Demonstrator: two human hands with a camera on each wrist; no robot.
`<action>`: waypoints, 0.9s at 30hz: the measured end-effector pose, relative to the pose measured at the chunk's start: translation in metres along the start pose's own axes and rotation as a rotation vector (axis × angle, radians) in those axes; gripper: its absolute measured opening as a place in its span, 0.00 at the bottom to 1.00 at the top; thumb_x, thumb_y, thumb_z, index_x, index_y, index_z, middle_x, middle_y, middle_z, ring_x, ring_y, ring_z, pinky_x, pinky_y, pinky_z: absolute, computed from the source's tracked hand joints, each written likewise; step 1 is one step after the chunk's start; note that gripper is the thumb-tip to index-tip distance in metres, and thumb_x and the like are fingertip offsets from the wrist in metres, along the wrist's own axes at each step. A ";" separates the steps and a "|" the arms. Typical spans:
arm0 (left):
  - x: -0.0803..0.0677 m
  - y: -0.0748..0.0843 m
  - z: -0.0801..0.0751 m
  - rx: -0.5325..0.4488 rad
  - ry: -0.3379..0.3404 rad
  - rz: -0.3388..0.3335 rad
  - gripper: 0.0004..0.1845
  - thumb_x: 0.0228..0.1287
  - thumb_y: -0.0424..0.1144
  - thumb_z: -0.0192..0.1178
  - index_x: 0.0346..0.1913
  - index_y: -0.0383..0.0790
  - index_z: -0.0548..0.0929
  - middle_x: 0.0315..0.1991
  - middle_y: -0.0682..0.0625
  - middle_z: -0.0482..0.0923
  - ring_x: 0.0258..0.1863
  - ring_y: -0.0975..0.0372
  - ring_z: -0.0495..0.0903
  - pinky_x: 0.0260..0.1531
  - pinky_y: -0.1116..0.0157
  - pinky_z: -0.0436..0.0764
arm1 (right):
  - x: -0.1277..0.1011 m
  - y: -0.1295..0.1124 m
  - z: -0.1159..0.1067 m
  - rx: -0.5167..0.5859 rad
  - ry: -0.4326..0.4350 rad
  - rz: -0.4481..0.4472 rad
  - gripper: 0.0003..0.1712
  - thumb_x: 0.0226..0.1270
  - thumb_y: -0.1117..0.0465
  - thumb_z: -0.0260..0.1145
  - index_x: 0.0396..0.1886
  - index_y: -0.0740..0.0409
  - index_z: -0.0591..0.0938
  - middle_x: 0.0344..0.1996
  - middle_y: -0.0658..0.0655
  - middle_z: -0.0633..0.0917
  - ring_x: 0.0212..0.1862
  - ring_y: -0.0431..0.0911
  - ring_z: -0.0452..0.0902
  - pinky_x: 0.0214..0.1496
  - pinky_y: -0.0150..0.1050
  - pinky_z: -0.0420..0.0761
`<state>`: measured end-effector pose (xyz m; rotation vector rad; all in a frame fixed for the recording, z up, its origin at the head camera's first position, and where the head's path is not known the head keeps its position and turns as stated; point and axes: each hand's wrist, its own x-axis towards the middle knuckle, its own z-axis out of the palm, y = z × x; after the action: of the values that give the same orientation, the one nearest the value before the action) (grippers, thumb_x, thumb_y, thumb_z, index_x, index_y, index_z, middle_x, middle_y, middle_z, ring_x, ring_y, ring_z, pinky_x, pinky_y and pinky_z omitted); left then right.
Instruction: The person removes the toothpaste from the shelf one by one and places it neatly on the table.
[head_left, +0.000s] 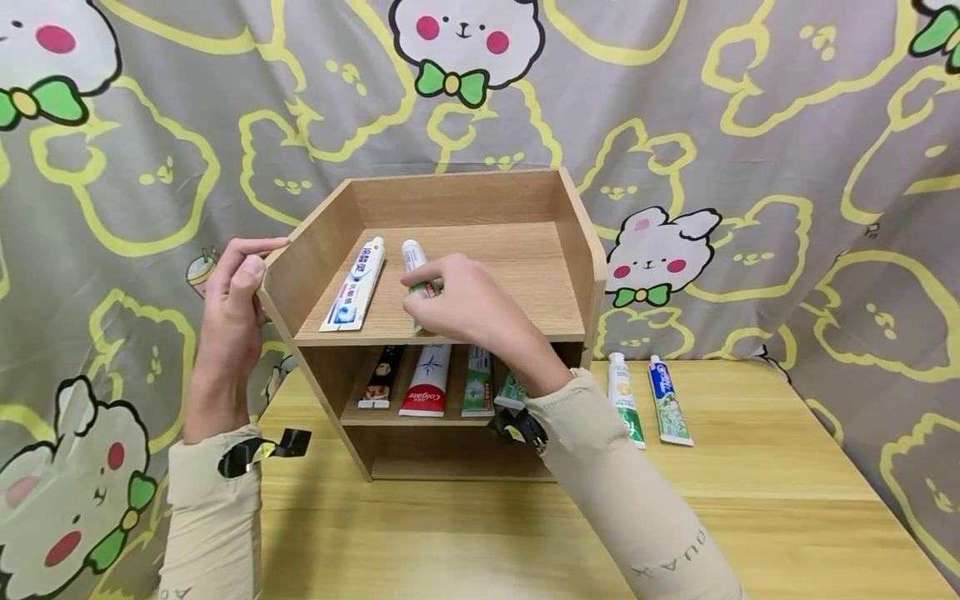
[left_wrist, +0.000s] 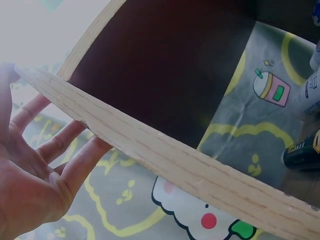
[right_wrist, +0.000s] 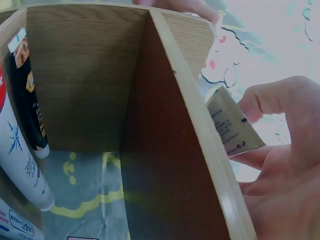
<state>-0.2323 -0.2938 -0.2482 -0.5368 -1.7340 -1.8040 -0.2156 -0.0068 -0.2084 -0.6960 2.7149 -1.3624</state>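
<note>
Table: a pale wooden table fills the lower half of the head view, with both beige sleeves coming in from the bottom edge.
Right hand: the right hand sits at centre frame over the front of the top shelf, fingers curled, pinching a white and green toothpaste tube. In the right wrist view the tube's flat crimped end shows between thumb and fingers at centre right, just beyond the shelf edge.
Held tube: it lies on the top shelf, cap toward the back, just right of the blue and white tube, which lies flat and apart from it.
Left hand: the left hand is at left of centre, against the outside of the rack's left wall, thumb on its front edge. The left wrist view shows fairly straight fingers laid behind the board, not wrapped round it.
Rack: the wooden shelf rack stands mid-table at centre frame.
Middle shelf: four tubes side by side, a black tube, a red and white Colgate tube, a green tube and another green one partly hidden by the right wrist.
Loose tubes: two more tubes lie on the table right of the rack.
Backdrop: a grey cartoon-bear curtain spans the top of the frame.
</note>
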 end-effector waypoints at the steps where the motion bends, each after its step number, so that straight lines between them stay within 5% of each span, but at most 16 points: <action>1: 0.000 0.000 0.000 0.003 0.002 -0.001 0.18 0.70 0.38 0.51 0.54 0.36 0.85 0.40 0.40 0.77 0.22 0.60 0.69 0.12 0.68 0.58 | -0.001 0.001 -0.002 0.025 -0.006 -0.002 0.26 0.64 0.60 0.60 0.62 0.48 0.85 0.41 0.51 0.83 0.22 0.41 0.63 0.24 0.34 0.63; 3: -0.001 0.001 -0.001 0.006 0.002 -0.003 0.18 0.70 0.39 0.51 0.55 0.36 0.85 0.41 0.40 0.78 0.23 0.59 0.70 0.12 0.68 0.58 | -0.003 0.004 -0.005 0.065 -0.006 -0.011 0.27 0.63 0.61 0.61 0.63 0.50 0.85 0.54 0.53 0.83 0.27 0.42 0.71 0.26 0.34 0.68; 7: -0.002 0.003 -0.002 0.019 0.002 -0.014 0.18 0.70 0.39 0.51 0.55 0.36 0.84 0.45 0.39 0.77 0.29 0.56 0.74 0.15 0.69 0.66 | -0.006 0.011 -0.011 0.132 -0.009 -0.046 0.27 0.63 0.63 0.61 0.64 0.53 0.84 0.54 0.56 0.84 0.40 0.44 0.79 0.33 0.35 0.77; 19: -0.002 0.003 -0.003 0.037 -0.006 -0.011 0.19 0.71 0.40 0.51 0.56 0.36 0.84 0.47 0.39 0.78 0.34 0.53 0.76 0.19 0.69 0.72 | -0.021 0.023 -0.015 0.436 -0.054 -0.181 0.29 0.69 0.72 0.62 0.69 0.55 0.79 0.64 0.58 0.76 0.53 0.48 0.82 0.43 0.36 0.83; 27: -0.003 0.002 -0.001 0.016 -0.006 -0.040 0.19 0.71 0.42 0.52 0.57 0.37 0.84 0.49 0.39 0.78 0.38 0.53 0.79 0.23 0.67 0.79 | -0.028 0.035 -0.016 0.541 0.028 -0.245 0.31 0.67 0.74 0.65 0.69 0.52 0.79 0.68 0.53 0.74 0.55 0.51 0.83 0.46 0.43 0.86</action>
<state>-0.2290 -0.2940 -0.2484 -0.5051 -1.7741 -1.8158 -0.2072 0.0343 -0.2303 -0.9672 2.1575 -2.0475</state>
